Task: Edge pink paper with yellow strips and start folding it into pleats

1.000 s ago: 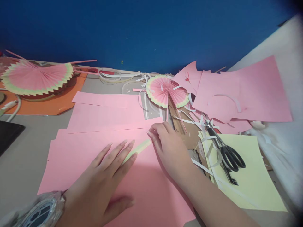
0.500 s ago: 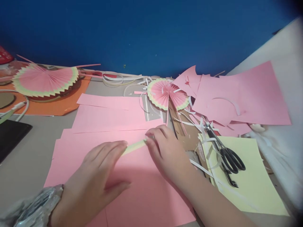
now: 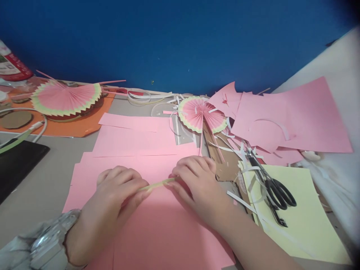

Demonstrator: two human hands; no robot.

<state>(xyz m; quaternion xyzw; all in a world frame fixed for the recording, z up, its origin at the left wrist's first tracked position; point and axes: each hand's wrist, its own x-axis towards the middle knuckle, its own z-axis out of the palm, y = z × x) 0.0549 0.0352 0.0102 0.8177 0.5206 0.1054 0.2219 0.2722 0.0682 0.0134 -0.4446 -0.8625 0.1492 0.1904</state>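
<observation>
Yellow-green paper strip (image 3: 158, 184), at the centre of the frame, held at a slight slant between two hands over the pink sheets; whether it touches them cannot be told. Lower left: a shiny band (image 3: 54, 238) encircles the left wrist. Lower centre: large pink sheets (image 3: 157, 236) lie beneath both hands. The left hand (image 3: 111, 200), left of centre, has its thumb and fingers closed together, pinching the strip's left end. The right hand (image 3: 198, 185), right of centre, pinches the other end between thumb and curled fingers; a short length shows between the two grips. Lower right: a pale yellow sheet (image 3: 309, 225) bears black-handled scissors (image 3: 281, 193), with loose white strips at its left edge. Left edge: a flat black object (image 3: 22, 168). Beyond the hands, right of centre: brown cardboard (image 3: 226, 170). Farther, upper right: cut pink paper (image 3: 317, 116). Upper centre: a small pleated fan (image 3: 189, 114), pink with a yellow-green rim. Upper left: a larger pleated disc (image 3: 66, 99) above an orange sheet (image 3: 70, 130), and a red container (image 3: 17, 69) at the edge. Top: a blue panel (image 3: 168, 41) spans the background.
</observation>
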